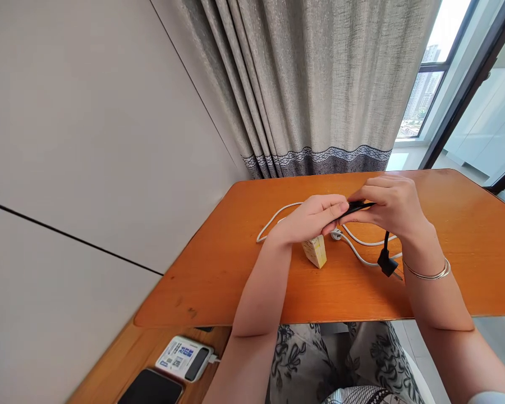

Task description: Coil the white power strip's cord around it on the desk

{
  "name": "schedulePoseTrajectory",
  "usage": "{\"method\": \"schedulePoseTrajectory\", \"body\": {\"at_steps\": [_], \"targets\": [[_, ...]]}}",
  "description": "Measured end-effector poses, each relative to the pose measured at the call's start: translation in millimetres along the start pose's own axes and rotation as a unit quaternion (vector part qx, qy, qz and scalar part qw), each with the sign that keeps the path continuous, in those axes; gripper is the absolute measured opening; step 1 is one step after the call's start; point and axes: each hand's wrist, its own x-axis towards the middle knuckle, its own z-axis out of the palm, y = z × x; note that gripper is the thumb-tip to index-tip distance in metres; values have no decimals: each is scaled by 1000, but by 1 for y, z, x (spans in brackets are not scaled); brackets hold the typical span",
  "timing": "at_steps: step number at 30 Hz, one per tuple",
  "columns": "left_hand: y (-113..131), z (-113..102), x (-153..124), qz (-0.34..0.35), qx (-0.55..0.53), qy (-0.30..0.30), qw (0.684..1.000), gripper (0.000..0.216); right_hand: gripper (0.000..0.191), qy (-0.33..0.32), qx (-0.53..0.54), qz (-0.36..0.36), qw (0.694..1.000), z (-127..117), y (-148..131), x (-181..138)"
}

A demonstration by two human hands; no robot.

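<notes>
My left hand (315, 216) and my right hand (388, 203) meet above the table, both closed on a black power cord (356, 207) folded into a flat bundle. From under my right hand hangs the cord's black plug (387, 262), its prongs pointing down to the right. Below my left hand a small pale-yellow box (315, 251) stands on the table, partly hidden by the wrist. Close beside it lies a white plug (335, 234) on a white cable (359, 255), which curves behind both hands.
The orange wooden table (219, 280) has rounded corners and a wall (88, 140) along its left. A grey curtain (332, 84) hangs behind it. At lower left, a phone (150, 388) and a white power bank (183, 358) lie on a lower wooden surface.
</notes>
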Motion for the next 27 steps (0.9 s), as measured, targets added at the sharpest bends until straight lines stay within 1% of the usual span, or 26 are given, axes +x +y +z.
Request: {"method": "schedulePoseTrajectory", "body": {"at_steps": [2,5,8,10,12,14,16,19,21,24,27], "targets": [[1,0,0,14,-19,-37,999,57,55,-19,86,14,996,-1,0,1],[-1,0,2,27,-70,-85,994,56,58,-45,229,56,971,-1,0,4],[-6,4,6,30,-131,-96,986,54,57,-35,339,102,935,1,0,5],[-10,8,9,48,-188,-95,976,55,56,-23,392,135,910,4,2,4],[-11,10,11,76,-266,-63,959,53,57,-6,436,170,884,10,3,4],[-10,9,12,88,-352,5,932,53,58,10,471,203,858,19,2,4],[-8,8,13,77,-421,76,901,54,57,11,505,225,833,30,-1,5],[-5,4,12,73,-489,143,857,54,56,-7,546,247,800,44,-5,6],[-3,3,12,80,-512,176,837,52,56,-23,556,257,790,50,-5,5],[-2,0,11,75,-526,220,818,50,59,-47,560,274,780,55,-4,2],[-2,-2,11,70,-538,231,808,48,61,-52,568,285,770,57,-2,1]]}}
